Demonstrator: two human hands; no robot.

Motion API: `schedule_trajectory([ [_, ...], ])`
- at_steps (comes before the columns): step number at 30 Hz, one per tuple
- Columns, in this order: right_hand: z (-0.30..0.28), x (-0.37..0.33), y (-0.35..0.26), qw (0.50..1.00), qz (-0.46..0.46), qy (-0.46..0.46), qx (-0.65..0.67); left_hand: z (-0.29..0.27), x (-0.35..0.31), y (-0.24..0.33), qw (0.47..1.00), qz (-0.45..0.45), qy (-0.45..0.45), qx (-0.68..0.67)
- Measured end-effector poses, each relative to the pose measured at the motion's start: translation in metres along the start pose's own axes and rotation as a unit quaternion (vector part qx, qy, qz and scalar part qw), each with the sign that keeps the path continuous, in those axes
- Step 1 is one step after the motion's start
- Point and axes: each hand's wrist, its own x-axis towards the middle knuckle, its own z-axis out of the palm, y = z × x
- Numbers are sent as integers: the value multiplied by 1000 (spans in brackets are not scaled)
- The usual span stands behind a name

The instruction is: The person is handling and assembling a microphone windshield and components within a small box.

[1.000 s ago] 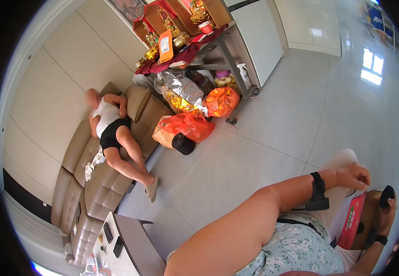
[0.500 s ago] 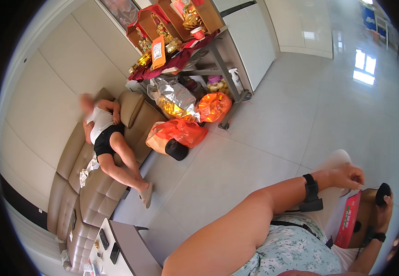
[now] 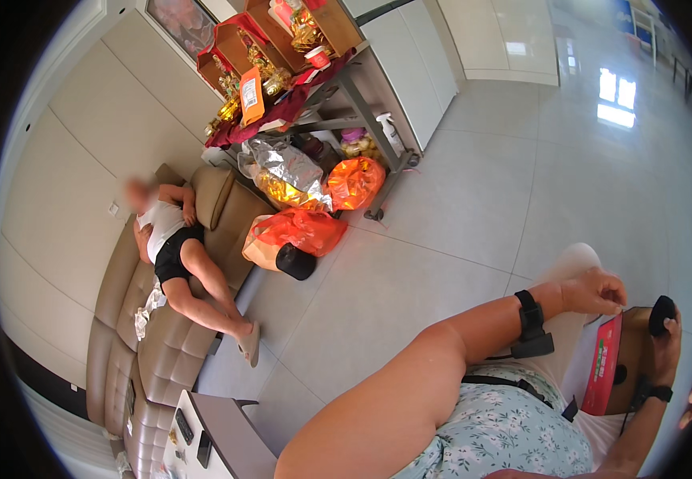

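My left hand [image 3: 593,291] reaches out at the right with its fingers curled over the top edge of a flat red box [image 3: 604,366] that stands upright against my lap. A black band [image 3: 531,323] wraps that wrist. My right hand [image 3: 667,345] is just right of the box and grips a small black rounded object [image 3: 663,313]. A brown surface shows between the box and my right hand. My floral top [image 3: 505,423] fills the lower middle.
A person lies on a tan sofa [image 3: 162,351] at the left. Orange and silver bags [image 3: 306,227] sit on the tiled floor [image 3: 458,207] under a cluttered metal table [image 3: 362,96]. A small white table [image 3: 218,431] with remotes stands at the bottom left.
My head has shifted a little, so the room sits slightly differently in view. Both hands stay at the red box almost unmoved.
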Motion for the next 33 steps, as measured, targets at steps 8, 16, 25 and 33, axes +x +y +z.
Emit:
schedule_trajectory([
  [8, -9, 5, 4, 1000, 4, -25, 1, -1, 0, -1, 1000, 3, -2, 1],
  [16, -12, 9, 10, 999, -9, -50, -12, -5, -5, 9, 1000, -17, 6, 25],
  [25, 3, 2, 9, 1000, 6, -14, -16, -2, -4, -2, 1000, 1, 14, 25],
  [33, -1, -1, 2, 1000, -4, -22, -17, 4, 1, 1, 1000, 15, 1, 14],
])
